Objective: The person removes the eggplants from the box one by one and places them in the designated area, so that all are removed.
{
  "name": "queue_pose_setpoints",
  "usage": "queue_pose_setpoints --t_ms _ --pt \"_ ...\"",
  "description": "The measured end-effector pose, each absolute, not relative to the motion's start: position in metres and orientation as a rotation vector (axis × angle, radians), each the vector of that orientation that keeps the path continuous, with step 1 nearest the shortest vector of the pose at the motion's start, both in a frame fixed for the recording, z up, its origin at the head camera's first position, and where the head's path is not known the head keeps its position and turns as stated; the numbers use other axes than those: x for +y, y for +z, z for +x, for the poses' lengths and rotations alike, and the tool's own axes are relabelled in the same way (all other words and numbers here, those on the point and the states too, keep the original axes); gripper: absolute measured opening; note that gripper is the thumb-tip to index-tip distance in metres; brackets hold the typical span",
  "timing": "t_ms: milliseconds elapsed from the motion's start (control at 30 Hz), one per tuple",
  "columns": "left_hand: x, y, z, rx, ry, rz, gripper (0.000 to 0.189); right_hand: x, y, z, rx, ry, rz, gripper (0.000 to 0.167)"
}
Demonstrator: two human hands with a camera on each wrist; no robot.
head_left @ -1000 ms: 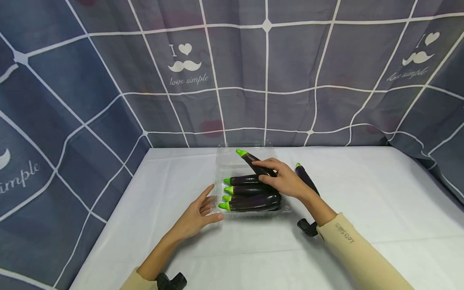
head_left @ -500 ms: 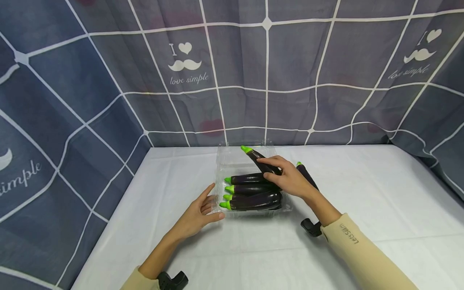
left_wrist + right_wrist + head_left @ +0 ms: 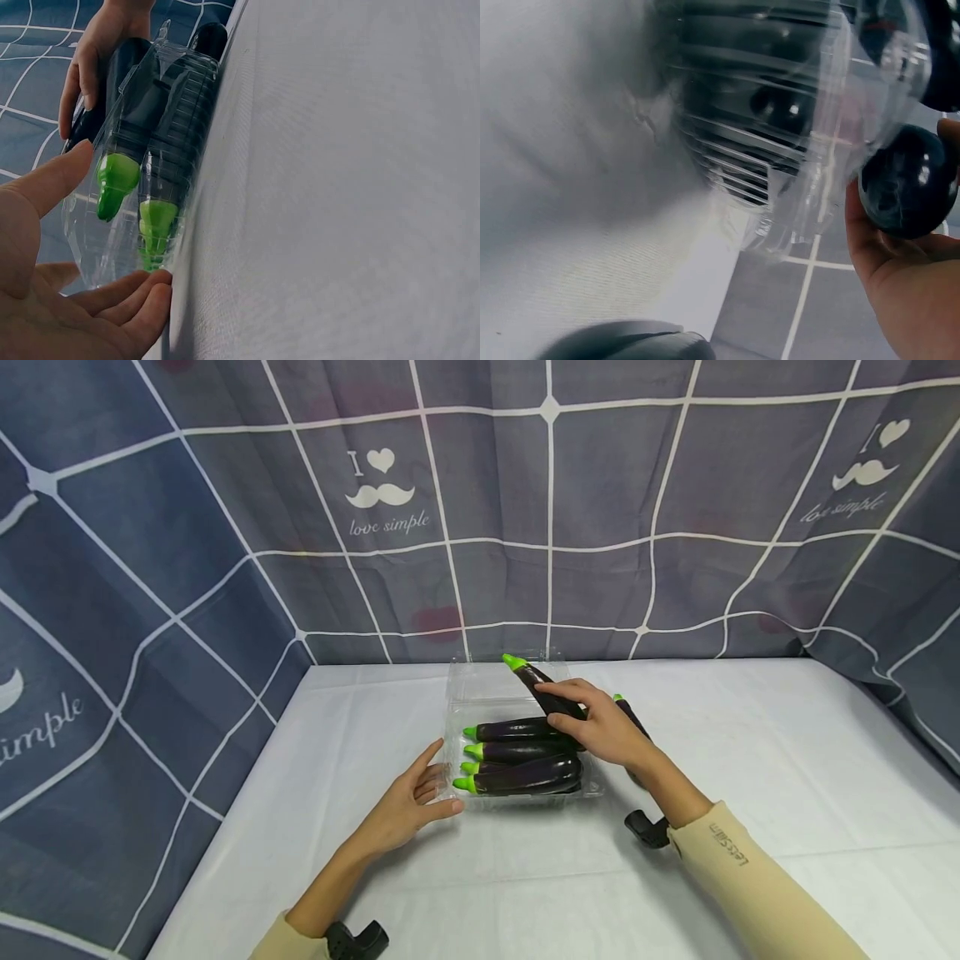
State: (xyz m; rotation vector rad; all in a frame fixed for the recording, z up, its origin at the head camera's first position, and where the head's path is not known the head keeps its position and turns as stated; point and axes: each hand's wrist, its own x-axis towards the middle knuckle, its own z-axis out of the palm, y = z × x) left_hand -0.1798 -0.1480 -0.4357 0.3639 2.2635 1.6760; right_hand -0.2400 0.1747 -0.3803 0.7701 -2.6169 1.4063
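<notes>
In the head view a clear plastic clamshell box (image 3: 468,685) stands on the table with its lid laid back. Several dark eggplants (image 3: 528,775) with bright green stems lie side by side in it, stems to the left. My right hand (image 3: 603,727) holds another eggplant (image 3: 531,677), tilted above the far part of the box, stem pointing far left. Its rounded end (image 3: 904,180) shows between thumb and fingers in the right wrist view. My left hand (image 3: 405,795) is at the box's left side, fingers extended, fingertips at its wall (image 3: 82,244).
One more eggplant (image 3: 632,714) lies on the table right of the box, partly hidden by my right forearm. A white cloth (image 3: 525,893) covers the table. Grey checked curtains (image 3: 495,585) hang at the back and both sides.
My right hand has moved slightly to the right and away, and the eggplant in it has shifted the same way. My left hand and the box look almost unmoved.
</notes>
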Motion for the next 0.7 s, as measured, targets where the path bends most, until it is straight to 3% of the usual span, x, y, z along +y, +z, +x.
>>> queue_pose_setpoints --t_ms 700 --pt "-0.148 -0.436 -0.18 2.266 1.673 0.358 0.096 0.208 -0.375 -0.228 -2.651 1.376 0.635 0.046"
